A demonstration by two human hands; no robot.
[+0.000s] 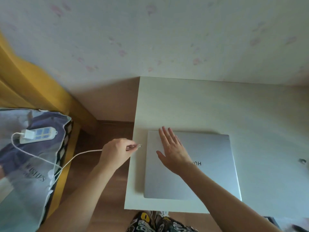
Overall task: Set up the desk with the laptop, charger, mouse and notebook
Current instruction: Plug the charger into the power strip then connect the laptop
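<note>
A closed silver laptop (209, 166) lies flat on the white desk (200, 104), near its front left corner. My right hand (172, 150) rests flat on the lid, fingers spread. My left hand (117, 152) pinches the plug end of the white charger cable (80, 154) just left of the laptop's left edge, the plug tip a short gap from it. The cable runs left to a white charger block (27, 133) plugged into a power strip (39, 134). No notebook is in view; the mouse cannot be made out.
The power strip lies on a plastic bag (28, 164) over a yellow surface at the left. Wooden floor shows between that and the desk. A small dark object (302, 161) sits at the desk's right edge. A wall stands behind the desk.
</note>
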